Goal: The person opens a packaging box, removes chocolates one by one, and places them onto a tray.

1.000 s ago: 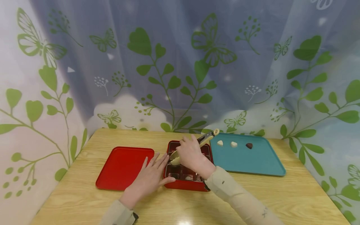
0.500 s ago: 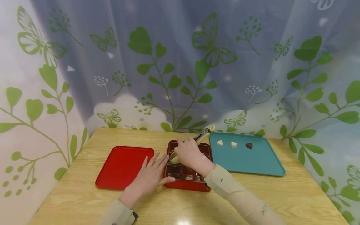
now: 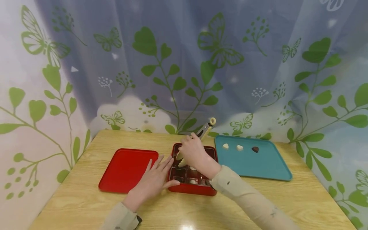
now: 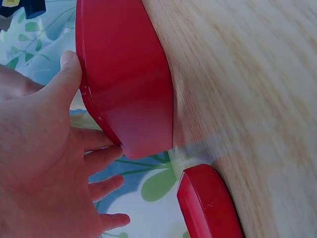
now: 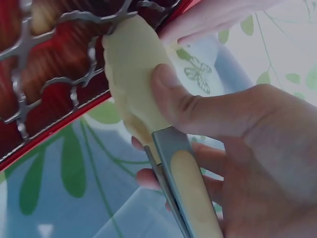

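two hands work at a red box divided into dark compartments, which stands on the tabletop between a flat red tray and a teal tray. the right hand grips tongs, its thumb pressed on one arm and its fingers curled round the other side, close to the pale scalloped ends; such a low hold probably gives finer control among narrow compartments. the tongs slant, ring end up toward the curtain, tips down in the left part of the box. the tips look parted from above, but i cannot tell whether anything sits between them.

the left hand has its fingers straight and spread, touching the box's left edge, with the thumb at the near corner; it seems to steady the box rather than clutch it. a pale piece lies in a near compartment. two more pale pieces and one dark piece line the far side of the teal tray, spaced apart, perhaps so each can be picked up separately.
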Motion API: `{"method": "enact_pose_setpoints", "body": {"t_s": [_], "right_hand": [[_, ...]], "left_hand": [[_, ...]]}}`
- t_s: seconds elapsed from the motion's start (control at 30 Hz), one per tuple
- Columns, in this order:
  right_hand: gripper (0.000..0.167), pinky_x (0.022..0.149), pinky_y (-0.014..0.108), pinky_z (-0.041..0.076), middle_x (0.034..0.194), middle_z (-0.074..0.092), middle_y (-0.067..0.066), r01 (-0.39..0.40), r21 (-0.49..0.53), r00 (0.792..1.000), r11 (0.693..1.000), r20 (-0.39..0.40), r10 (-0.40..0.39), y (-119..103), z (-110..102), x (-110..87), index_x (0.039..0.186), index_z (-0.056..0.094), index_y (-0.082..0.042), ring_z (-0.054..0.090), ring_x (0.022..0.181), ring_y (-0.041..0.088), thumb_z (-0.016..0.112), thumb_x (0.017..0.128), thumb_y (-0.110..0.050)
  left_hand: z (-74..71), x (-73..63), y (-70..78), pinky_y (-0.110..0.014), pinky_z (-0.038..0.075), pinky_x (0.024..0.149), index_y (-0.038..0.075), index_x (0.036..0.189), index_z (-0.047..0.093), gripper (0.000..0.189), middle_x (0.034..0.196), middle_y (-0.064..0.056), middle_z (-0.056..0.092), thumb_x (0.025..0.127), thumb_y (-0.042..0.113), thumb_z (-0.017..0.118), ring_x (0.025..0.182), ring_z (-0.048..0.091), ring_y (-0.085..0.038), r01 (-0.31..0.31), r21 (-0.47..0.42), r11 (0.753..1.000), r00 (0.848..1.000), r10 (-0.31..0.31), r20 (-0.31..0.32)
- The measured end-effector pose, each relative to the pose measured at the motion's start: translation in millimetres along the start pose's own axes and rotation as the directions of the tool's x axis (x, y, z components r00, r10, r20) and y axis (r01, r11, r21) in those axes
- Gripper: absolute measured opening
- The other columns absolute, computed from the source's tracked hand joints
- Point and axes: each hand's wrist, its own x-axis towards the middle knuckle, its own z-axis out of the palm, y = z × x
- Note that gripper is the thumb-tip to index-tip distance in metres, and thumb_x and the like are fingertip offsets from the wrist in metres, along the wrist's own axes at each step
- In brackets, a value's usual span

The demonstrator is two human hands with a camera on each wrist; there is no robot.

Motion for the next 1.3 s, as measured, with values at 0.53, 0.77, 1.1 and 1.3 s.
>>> {"method": "enact_pose_setpoints", "body": {"t_s": [0.53, 0.77, 1.1, 1.3], "right_hand": [[0.010, 0.098, 0.039, 0.050, 0.106, 0.075, -0.008, 0.043, -0.044, 0.996, 0.998, -0.081, -0.047, -16, 20, 6.8, 0.096, 0.082, -0.029, 0.068, 0.095, 0.017, 0.076, 0.091, -0.036], [0.001, 0.095, 0.042, 0.051, 0.099, 0.074, -0.005, -0.019, 0.052, 0.990, 0.998, -0.137, 0.026, 8, 5, -0.9, 0.087, 0.080, -0.026, 0.068, 0.092, 0.019, 0.080, 0.087, -0.027], [0.035, 0.113, 0.045, 0.039, 0.119, 0.070, -0.004, 0.018, -0.001, 0.996, 1.000, 0.083, -0.018, 3, -11, 9.2, 0.108, 0.080, -0.024, 0.062, 0.116, 0.020, 0.078, 0.085, -0.052], [0.024, 0.119, 0.040, 0.032, 0.129, 0.066, -0.013, 0.144, -0.112, 0.989, 0.983, 0.037, -0.140, -6, -10, 19.1, 0.110, 0.079, -0.033, 0.057, 0.126, 0.012, 0.082, 0.086, -0.038]], "left_hand": [[-4.7, -0.5, 3.7, -0.066, 0.021, 0.118, 0.002, 0.155, 0.039, 0.084, 0.162, -0.013, 0.036, 0.095, 0.057, 0.059, 0.152, 0.024, -0.040, 0.002, 0.012, 1.000, 1.000, -0.002, 0.001], [-4.6, -1.2, 2.1, -0.066, 0.021, 0.118, 0.002, 0.155, 0.039, 0.085, 0.162, -0.014, 0.035, 0.095, 0.058, 0.059, 0.152, 0.023, -0.040, -0.003, 0.009, 1.000, 1.000, 0.003, 0.006], [-3.3, -0.6, 2.4, -0.066, 0.021, 0.118, 0.002, 0.155, 0.040, 0.084, 0.162, -0.014, 0.036, 0.095, 0.058, 0.059, 0.151, 0.024, -0.041, -0.006, 0.000, 1.000, 1.000, 0.006, 0.003], [-5.1, -0.8, 2.2, -0.067, 0.020, 0.118, 0.003, 0.156, 0.038, 0.085, 0.163, -0.012, 0.033, 0.095, 0.059, 0.059, 0.152, 0.023, -0.041, 0.005, -0.002, 1.000, 1.000, -0.005, 0.013]]}}
